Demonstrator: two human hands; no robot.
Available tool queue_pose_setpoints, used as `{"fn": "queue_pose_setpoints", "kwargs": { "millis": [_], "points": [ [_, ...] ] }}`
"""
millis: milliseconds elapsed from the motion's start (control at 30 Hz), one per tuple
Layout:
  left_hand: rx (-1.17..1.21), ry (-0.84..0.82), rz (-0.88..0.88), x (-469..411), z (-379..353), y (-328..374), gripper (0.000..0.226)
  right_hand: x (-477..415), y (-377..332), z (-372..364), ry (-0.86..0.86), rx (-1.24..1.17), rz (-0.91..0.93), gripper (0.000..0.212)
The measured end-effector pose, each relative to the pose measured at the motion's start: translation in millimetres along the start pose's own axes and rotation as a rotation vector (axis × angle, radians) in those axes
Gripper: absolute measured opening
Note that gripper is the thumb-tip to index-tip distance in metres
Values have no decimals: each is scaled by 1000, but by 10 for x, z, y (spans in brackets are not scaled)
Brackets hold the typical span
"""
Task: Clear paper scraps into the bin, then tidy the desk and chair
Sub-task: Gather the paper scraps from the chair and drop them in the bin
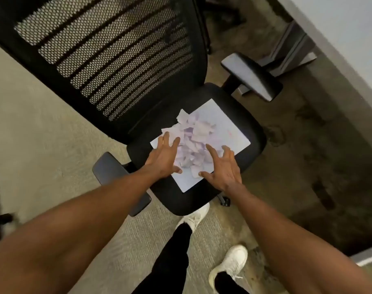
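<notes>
A black office chair [250,128] with a mesh back stands in front of me. On its seat lies a white sheet of paper [229,128], and a heap of pale torn paper scraps [193,143] is piled on the sheet. My left hand [163,158] hovers at the left side of the heap, fingers spread, holding nothing. My right hand [223,166] is at the heap's right side, fingers spread and curled, also holding nothing. Both hands sit low over the sheet's near edge. No bin is in view.
The chair's armrests [250,75] stick out on both sides. A desk edge [337,39] and its metal leg [291,54] are at the upper right, with dark stained floor [308,158] beneath. My white shoes [229,266] stand on beige carpet just in front of the seat.
</notes>
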State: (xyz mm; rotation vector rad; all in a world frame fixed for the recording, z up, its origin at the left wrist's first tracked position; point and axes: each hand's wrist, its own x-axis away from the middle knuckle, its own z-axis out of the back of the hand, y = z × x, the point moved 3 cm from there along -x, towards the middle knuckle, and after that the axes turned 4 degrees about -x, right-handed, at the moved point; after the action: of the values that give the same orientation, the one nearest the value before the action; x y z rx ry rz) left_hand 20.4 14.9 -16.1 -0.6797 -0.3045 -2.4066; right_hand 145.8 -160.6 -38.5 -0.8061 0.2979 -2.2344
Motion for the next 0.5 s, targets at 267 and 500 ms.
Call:
{"fn": "queue_pose_setpoints", "kwargs": {
  "millis": [267,500],
  "points": [
    [-18,120,-72,-202,-421,213,122,-379,-61,-499,49,167,4,101],
    [-70,125,-137,-383,-682,262,107,-542,-20,-668,94,160,52,91]
  ]
}}
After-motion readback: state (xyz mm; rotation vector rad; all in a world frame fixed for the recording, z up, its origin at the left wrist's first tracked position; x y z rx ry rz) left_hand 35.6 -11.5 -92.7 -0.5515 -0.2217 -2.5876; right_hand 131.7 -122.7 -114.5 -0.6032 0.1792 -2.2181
